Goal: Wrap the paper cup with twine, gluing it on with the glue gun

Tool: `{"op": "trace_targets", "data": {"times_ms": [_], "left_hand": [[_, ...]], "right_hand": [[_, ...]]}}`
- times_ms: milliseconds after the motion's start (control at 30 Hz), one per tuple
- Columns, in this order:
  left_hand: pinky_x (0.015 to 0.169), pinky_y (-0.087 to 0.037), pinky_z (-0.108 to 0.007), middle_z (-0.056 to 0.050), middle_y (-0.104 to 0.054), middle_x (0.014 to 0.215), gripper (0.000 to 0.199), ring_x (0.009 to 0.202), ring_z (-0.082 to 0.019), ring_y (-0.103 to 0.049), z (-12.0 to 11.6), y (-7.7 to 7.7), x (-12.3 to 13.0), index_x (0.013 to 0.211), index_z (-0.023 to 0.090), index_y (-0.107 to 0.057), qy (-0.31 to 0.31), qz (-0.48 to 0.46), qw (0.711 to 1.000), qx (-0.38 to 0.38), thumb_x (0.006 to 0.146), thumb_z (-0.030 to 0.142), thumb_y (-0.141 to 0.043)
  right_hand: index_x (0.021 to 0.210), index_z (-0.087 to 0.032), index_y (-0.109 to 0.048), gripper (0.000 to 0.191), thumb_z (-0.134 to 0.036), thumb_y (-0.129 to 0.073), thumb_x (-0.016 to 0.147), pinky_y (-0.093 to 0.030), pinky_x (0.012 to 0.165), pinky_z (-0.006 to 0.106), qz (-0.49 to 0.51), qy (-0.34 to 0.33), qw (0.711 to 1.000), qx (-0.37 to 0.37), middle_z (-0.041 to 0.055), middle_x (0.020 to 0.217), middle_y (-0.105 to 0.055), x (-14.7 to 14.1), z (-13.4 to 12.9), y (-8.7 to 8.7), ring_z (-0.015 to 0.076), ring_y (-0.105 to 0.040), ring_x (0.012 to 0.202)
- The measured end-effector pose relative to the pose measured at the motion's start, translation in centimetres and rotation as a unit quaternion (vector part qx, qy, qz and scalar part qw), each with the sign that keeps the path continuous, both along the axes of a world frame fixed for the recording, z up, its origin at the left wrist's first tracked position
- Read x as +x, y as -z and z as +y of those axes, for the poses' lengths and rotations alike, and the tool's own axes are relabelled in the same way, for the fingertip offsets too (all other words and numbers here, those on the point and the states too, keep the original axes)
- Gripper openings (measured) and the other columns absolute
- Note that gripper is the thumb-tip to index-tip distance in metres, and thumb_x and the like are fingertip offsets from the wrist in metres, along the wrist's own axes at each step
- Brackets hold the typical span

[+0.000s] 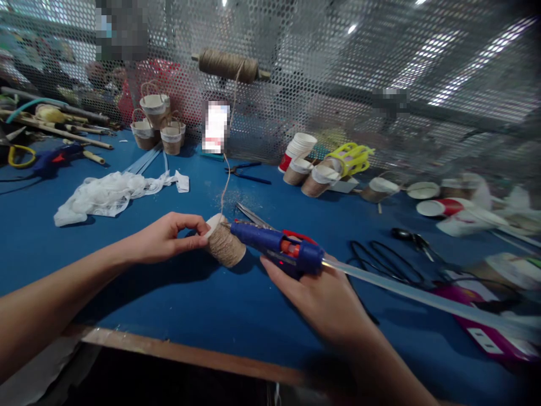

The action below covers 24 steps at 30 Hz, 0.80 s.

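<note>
My left hand [180,238] pinches the pale rim of a small paper cup [227,243] wrapped in brown twine, tilted above the blue table. From the cup, a strand of twine [228,179] runs up to a spool [228,65] mounted on the mesh wall. My right hand [315,290] is closed around a blue hot glue gun [274,243], whose nozzle is at the cup's side near the rim. A long clear glue stick [380,282] sticks out of the gun's back. Behind the gun lie scissors [253,215], partly hidden by it.
Crumpled white lace [110,194] lies at left, near another glue gun [57,159]. Twine-wrapped baskets [155,110] stand at the back left. Pliers [249,172], a phone [215,128], stacked cups [300,148] and a yellow holder [349,159] line the back. A purple power strip [486,324] and cables sit right.
</note>
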<state>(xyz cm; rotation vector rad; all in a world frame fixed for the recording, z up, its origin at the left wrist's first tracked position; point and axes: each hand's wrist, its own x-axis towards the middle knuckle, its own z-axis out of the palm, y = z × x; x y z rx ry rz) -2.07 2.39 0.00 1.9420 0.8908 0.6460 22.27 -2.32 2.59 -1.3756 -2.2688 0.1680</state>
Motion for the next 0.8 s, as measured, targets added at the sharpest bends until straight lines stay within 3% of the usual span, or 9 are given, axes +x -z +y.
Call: {"op": "trace_targets", "data": {"times_ms": [233, 567, 800], "left_hand": [[0.078, -0.042, -0.032, -0.007, -0.062, 0.089, 0.017, 0.083, -0.016, -0.055, -0.1, -0.1, 0.1, 0.077, 0.013, -0.056, -0.005, -0.004, 1.000, -0.009, 0.082, 0.028, -0.049], [0.077, -0.041, -0.031, -0.006, -0.062, 0.087, 0.017, 0.081, -0.016, -0.055, -0.1, -0.3, 0.1, 0.076, 0.013, -0.055, -0.008, 0.008, 1.000, 0.000, 0.081, 0.027, -0.049], [0.082, -0.041, -0.032, -0.007, -0.062, 0.093, 0.016, 0.089, -0.018, -0.055, 0.1, -0.3, -0.2, 0.078, 0.013, -0.055, 0.025, 0.013, 1.000, 0.011, 0.082, 0.026, -0.047]], "right_hand": [[0.072, -0.021, -0.059, 0.012, -0.025, -0.049, 0.077, -0.046, 0.049, 0.029, 0.075, 0.018, 0.993, -0.090, 0.0038, 0.063, -0.064, -1.2, -0.5, 0.0, 0.0179, -0.059, 0.055], [0.072, -0.020, -0.060, 0.011, -0.024, -0.051, 0.076, -0.047, 0.050, 0.029, 0.076, 0.016, 0.993, -0.087, 0.0038, 0.066, -0.065, -1.1, -0.5, 0.2, 0.0186, -0.062, 0.060], [0.074, -0.020, -0.063, 0.017, -0.023, -0.047, 0.079, -0.050, 0.059, 0.031, 0.038, 0.012, 0.998, -0.048, 0.0047, 0.067, -0.066, -0.7, -0.1, -0.9, 0.0187, -0.062, 0.062]]}}
